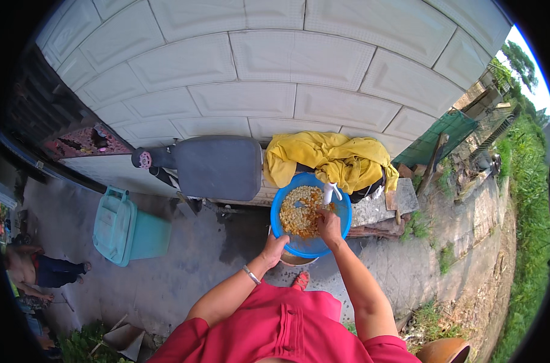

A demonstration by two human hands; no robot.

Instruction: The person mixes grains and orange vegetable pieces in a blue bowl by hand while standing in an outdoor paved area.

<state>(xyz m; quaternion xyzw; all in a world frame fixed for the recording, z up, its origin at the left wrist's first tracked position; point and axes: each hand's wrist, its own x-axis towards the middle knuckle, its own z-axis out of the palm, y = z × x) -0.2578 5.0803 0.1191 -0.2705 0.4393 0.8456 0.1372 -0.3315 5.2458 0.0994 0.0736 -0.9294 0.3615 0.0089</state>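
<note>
A round blue plastic basin [278, 240] is before me, with pale kernels or seeds [290, 213] and orange-brown bits in it. My left hand [275, 249] grips the basin's near left rim. Inside the basin, at its right side, my right hand [329, 225] touches the mix with bent fingers; whether they pinch anything is hidden. A white plastic tap [328, 194] stands out over the basin's far right part. Below the basin, the rim of another round container [297, 261] partly shows.
Yellow cloth [329, 152] lies behind the basin against the tiled wall [252, 100]. A dark grey board-like object [218, 168] is left of it. A teal wheeled bin [134, 227] and a person [39, 267] are farther left. At right is a stone ledge [370, 215].
</note>
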